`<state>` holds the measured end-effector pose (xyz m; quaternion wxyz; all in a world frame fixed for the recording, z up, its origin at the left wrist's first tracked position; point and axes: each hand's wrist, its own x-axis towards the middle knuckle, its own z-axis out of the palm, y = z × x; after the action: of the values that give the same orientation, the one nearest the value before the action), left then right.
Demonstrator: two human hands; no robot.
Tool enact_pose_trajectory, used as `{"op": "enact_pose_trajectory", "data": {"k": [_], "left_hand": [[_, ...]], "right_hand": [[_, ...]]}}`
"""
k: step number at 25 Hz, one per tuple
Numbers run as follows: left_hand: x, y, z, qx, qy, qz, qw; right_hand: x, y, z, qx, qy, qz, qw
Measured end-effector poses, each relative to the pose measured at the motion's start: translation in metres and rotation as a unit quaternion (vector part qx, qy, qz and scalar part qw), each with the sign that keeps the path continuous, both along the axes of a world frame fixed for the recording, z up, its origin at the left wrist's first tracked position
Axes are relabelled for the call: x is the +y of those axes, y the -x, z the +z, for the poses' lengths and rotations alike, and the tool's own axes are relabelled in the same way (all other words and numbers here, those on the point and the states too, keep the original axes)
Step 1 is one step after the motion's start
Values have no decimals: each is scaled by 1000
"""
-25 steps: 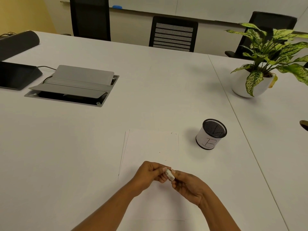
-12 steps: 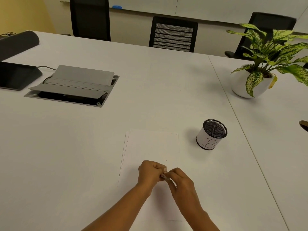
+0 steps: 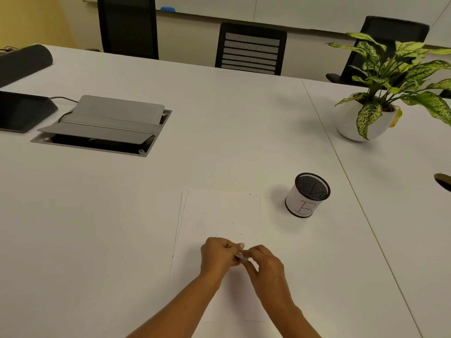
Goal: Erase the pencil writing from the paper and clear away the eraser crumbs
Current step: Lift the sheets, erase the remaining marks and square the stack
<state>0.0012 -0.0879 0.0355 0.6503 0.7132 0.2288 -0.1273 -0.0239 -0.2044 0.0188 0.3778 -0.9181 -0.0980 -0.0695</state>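
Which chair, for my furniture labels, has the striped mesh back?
The middle chair: pale mesh bands cross its back, while the left chair and right chair have plain dark backs.

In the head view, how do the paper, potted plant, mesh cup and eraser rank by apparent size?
1-2. paper and potted plant: about alike; the plant is farther off and cut by the edge, so unranked.
3. mesh cup.
4. eraser, only a sliver showing.

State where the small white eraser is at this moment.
Head view, low centre: the small white eraser is pinched between the left hand and right hand, above the white paper sheet.
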Motion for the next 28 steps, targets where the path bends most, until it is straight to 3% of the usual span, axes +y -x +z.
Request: {"op": "enact_pose_trajectory", "data": {"k": [4,6,9,14,17,20,22,25,28], "left_hand": [[-2,-2,6,-74,-165,-1,984],[-1,-3,6,-65,-143,3,988],[-3,-2,6,21,28,-2,999],[3,-3,2,-22,-78,14,997],[11,-5,-2,-35,-92,21,995],[15,-6,-9,-32,-98,35,994],[16,-5,-13,-25,-82,49,995],[19,-4,-20,-8,-77,50,996],[21,-3,-25,-1,-83,47,995]], "right_hand": [[0,2,3,-19,35,-3,999],[0,0,5,-30,18,-28,999],[0,-2,2,-18,-17,-38,999],[-8,0,-8,3,59,-30,998],[-19,1,-11,50,-15,-110,993],[-27,-7,-10,139,-164,-224,951],[-34,-14,-13,150,-220,-280,922],[-45,-20,-21,141,-264,-344,890],[-49,-19,-26,140,-237,-361,891]]}}
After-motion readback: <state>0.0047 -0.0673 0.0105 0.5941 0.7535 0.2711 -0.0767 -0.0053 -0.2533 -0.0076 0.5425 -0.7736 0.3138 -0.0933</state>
